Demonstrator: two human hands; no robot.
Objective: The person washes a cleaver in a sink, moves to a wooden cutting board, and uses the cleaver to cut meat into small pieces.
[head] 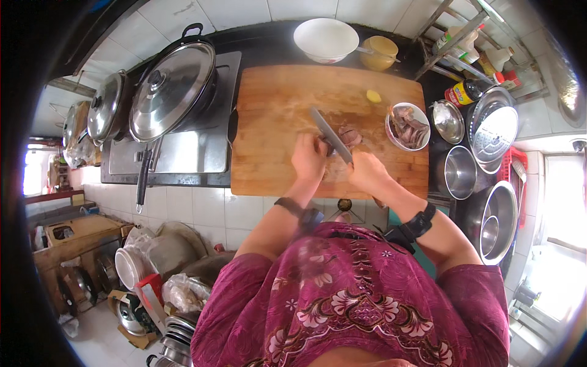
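My right hand (pixel 369 170) grips the handle of a cleaver (pixel 331 134), its blade slanting up and to the left over a wooden cutting board (pixel 275 98). My left hand (pixel 310 155) has its fingers curled on a dark piece of meat (pixel 328 146) just left of the blade, most of it hidden by the fingers. Cut meat slices (pixel 350 136) lie right of the blade. Farther right, on the board, stands a bowl (pixel 394 137) holding meat pieces (pixel 408 125). A yellow piece, perhaps peeled ginger (pixel 373 96), rests near the board's far right.
Behind the board are a white bowl (pixel 326 39) and a yellowish jar (pixel 379 51). A lidded wok (pixel 174 91) sits on the stove (pixel 197 153) at left. Metal basins (pixel 458 172), a sauce bottle (pixel 472 91) and a rack (pixel 451 39) crowd the right side.
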